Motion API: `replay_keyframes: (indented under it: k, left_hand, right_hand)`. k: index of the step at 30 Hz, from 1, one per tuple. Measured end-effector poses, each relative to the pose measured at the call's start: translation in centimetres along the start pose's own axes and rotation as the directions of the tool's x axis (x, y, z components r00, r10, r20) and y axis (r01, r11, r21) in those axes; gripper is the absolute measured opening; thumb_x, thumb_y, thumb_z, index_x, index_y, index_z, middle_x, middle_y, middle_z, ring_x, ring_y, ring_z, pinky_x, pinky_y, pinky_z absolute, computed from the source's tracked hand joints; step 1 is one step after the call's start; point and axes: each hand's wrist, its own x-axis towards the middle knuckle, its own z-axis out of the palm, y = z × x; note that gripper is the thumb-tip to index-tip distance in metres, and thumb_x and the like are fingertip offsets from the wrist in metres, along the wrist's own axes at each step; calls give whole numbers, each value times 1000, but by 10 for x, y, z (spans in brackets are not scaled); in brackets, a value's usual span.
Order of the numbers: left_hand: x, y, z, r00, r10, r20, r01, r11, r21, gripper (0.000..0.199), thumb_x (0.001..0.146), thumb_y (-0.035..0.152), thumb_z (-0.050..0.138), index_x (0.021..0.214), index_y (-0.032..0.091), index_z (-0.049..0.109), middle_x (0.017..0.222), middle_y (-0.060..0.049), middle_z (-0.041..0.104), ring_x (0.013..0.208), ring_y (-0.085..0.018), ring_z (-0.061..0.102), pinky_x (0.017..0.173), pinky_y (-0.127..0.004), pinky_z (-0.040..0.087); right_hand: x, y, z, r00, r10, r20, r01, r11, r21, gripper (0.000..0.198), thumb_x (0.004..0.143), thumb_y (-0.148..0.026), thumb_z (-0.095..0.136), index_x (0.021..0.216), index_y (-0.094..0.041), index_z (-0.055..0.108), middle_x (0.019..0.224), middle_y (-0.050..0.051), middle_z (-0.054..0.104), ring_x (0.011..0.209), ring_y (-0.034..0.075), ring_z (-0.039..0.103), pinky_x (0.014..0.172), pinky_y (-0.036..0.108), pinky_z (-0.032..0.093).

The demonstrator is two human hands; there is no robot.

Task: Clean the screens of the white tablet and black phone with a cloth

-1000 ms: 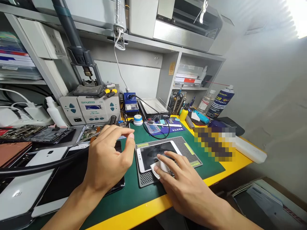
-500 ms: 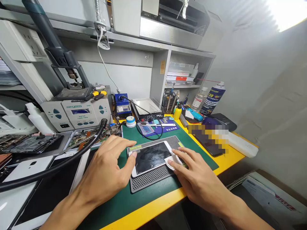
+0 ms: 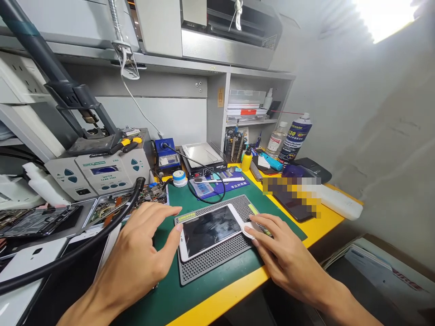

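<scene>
A white smartphone [image 3: 211, 230] lies screen up on a grey perforated mat [image 3: 194, 270], its black screen showing reflections. At the phone's left end is my left hand [image 3: 142, 251]; its thumb rests by the white edge, and the index finger stretches out above, apart from the thumb. My right hand [image 3: 287, 251] pinches a folded white wipe [image 3: 249, 232] just off the phone's right end. Part of the wipe is hidden under the fingers.
A green work mat [image 3: 156, 308] covers the yellow bench. A black hose [image 3: 98, 233] crosses at left over circuit boards and device panels. Behind stand a rework station [image 3: 105, 174] and a small hot plate [image 3: 204, 156]. A dark phone [image 3: 288, 203] and spray can [image 3: 295, 138] are at right.
My right hand with the wipe has slid rightward off the screen's lower right corner to the phone's right end. The whole view has shifted slightly; my left hand stays by the phone's left end.
</scene>
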Motion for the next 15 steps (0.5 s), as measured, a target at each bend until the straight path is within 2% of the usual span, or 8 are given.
replay_keyframes:
  k: [8,15]
  left_hand:
    - [0,1,-7,998,34,-55,-33,999,19,19,93,30,60,112,28,64,110,-4,67,109,-24,60,96,-39,47]
    - [3,0,-10,998,41,-56,-40,999,13,22,92,24,59,114,27,62,111,-5,65,108,-25,60,96,-42,47]
  right_hand:
    - [3,2,3,998,43,-53,-39,997,73,32,100,-15,51,129,-21,62,132,15,62,125,30,55,98,52,56]
    - [7,6,5,997,65,-37,-61,994,95,29,100,-16,51,125,-21,64,133,14,62,126,30,54,99,52,56]
